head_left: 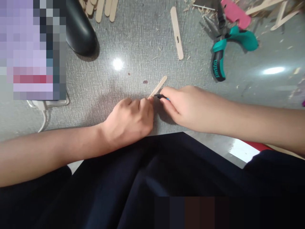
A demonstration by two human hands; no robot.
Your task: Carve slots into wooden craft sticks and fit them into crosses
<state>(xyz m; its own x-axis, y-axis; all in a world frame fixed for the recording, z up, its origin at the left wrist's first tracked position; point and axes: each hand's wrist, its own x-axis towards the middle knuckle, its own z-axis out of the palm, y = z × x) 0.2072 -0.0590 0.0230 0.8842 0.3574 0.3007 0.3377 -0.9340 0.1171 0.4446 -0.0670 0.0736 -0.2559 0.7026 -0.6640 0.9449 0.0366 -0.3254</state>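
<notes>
My left hand (130, 119) is curled into a loose fist on the grey table (133, 41) and pins the near end of a wooden craft stick (159, 85), which points up and to the right. My right hand (184, 106) is closed round a small dark tool with a blue body (161, 96). Its tip touches the stick right beside my left fingers. Most of the tool is hidden in my palm.
A second wooden stick (177, 33) lies further back. Teal-handled pliers (225, 47) and a pink piece (235, 14) sit at the back right among wood shavings. A black rounded object (79, 30) and several sticks (102, 9) are at the back left.
</notes>
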